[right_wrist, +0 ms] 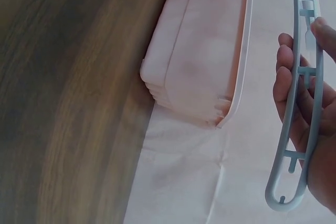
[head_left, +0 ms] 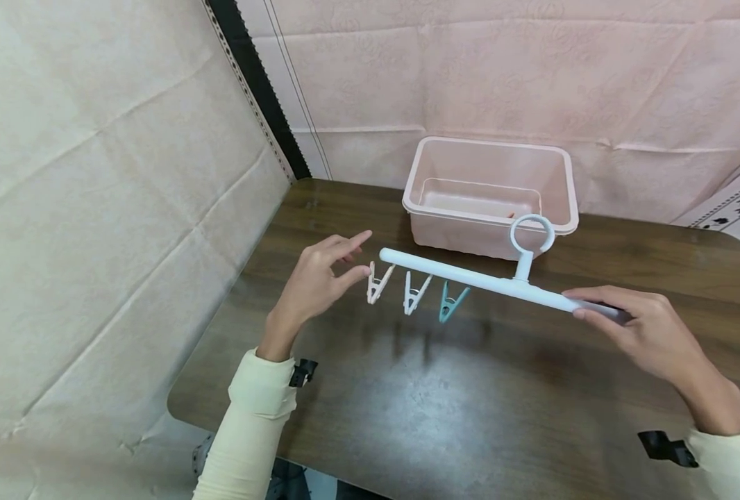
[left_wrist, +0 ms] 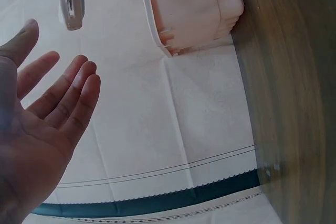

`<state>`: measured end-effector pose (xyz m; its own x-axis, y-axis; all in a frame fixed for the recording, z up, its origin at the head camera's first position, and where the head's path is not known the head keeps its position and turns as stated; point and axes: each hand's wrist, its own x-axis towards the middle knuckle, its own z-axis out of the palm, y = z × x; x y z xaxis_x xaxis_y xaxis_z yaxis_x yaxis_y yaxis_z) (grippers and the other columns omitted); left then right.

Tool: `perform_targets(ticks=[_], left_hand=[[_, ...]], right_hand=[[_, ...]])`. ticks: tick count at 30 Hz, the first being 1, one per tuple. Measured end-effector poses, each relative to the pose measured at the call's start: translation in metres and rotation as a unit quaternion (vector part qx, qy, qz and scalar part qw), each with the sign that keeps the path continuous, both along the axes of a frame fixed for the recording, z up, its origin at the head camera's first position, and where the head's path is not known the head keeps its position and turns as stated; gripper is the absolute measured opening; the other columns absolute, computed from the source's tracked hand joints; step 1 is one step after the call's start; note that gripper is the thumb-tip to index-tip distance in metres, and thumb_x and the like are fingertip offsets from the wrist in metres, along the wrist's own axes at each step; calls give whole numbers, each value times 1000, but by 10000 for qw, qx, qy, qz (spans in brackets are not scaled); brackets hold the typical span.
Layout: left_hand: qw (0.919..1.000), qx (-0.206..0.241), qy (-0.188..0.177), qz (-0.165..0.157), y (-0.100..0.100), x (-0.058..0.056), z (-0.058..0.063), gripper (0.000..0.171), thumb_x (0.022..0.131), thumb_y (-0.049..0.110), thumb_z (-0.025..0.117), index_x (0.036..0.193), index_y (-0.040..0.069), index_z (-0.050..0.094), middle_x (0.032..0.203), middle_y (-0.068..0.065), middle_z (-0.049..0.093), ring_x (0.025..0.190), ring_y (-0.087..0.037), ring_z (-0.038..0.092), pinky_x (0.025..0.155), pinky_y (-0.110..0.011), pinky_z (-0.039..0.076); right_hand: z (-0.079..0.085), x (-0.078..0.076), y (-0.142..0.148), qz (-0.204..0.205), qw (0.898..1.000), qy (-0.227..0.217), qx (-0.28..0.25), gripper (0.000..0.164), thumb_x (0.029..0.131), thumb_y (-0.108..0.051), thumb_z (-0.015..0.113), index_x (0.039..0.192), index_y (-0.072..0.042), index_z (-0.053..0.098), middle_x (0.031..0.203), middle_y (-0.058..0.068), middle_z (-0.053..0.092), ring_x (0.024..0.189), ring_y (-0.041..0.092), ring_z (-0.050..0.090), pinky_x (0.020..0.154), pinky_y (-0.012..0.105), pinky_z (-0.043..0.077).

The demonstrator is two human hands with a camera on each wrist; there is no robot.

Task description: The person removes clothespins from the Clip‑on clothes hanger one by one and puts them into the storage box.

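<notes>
Your right hand grips the hanger at one end only; your left hand, spread and empty, could bump the pegs and twist it

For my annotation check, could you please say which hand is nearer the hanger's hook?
The right hand, gripping the hanger right of the hook; the left hand is near the other end.

Brown wood-grain tabletop with rounded corners and a bright light reflection; creased pale pink sheeting behind, cream sheeting at left.
</notes>
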<state>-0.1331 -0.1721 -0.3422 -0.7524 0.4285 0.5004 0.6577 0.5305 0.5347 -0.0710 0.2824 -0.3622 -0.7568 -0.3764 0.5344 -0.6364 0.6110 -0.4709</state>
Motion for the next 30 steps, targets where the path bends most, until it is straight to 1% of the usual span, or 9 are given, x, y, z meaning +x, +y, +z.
perform_targets(ticks=[6,9,12,15,18,21,23,27,30], left_hand=[[9996,-34,243,121,-2,3,7,54,85,13,82,136,6,63,104,-12,67,87,-26,65,71,-38,53],[9989,-105,332,308,-2,6,8,58,84,17,83,137,7,62,116,-13,64,96,-26,63,80,-40,52],[9978,-234,370,493,1,9,8,65,82,22,85,140,7,59,126,-16,60,112,-29,58,94,-44,47],[9965,-434,233,670,6,14,7,76,81,28,86,146,8,53,136,-18,57,128,-34,48,104,-49,40],[9941,-635,-172,861,13,20,4,84,84,33,83,153,9,42,142,-17,54,134,-35,43,107,-52,36],[9899,-685,-651,1056,20,27,4,87,87,34,81,156,10,35,135,-16,60,128,-35,51,104,-52,40],[9875,-598,-888,1155,25,31,4,84,89,31,79,156,9,35,123,-15,66,117,-32,58,98,-49,46],[9865,-310,-1049,1217,33,32,2,74,89,24,79,150,4,41,102,-11,68,93,-24,64,82,-41,52],[9853,-100,-1166,1244,37,31,1,68,89,21,79,145,2,46,97,-9,67,84,-19,64,75,-37,52]], right_hand=[[5,1,2,-97,9999,-75,-2,46,71,12,83,110,-11,77,88,-9,70,62,-2,46,57,13,36],[5,1,1,-97,9999,-53,-25,45,72,11,82,111,-11,77,89,-8,70,63,-2,47,57,14,36],[5,1,0,-118,9999,-63,-51,45,72,12,82,111,-10,77,90,-8,71,64,-3,47,58,14,36],[5,1,0,-132,9999,-39,-98,46,71,13,82,110,-10,77,89,-8,71,65,-3,47,58,14,36],[4,1,-1,-135,9997,57,-177,41,73,11,82,109,-8,78,89,-7,71,65,-2,47,58,13,35],[5,2,-4,-142,9993,172,-288,31,78,6,82,107,-6,78,88,-5,71,65,-2,47,59,12,35],[7,2,-6,-108,9988,284,-387,24,81,1,81,105,-4,77,87,-4,72,64,-2,47,59,12,34],[8,2,-8,-84,9984,341,-437,20,85,-5,80,104,-2,77,86,-3,71,64,-2,46,58,11,34],[8,3,-8,-99,9984,339,-441,19,85,-5,80,103,-2,77,85,-3,71,63,-1,46,58,11,33]])
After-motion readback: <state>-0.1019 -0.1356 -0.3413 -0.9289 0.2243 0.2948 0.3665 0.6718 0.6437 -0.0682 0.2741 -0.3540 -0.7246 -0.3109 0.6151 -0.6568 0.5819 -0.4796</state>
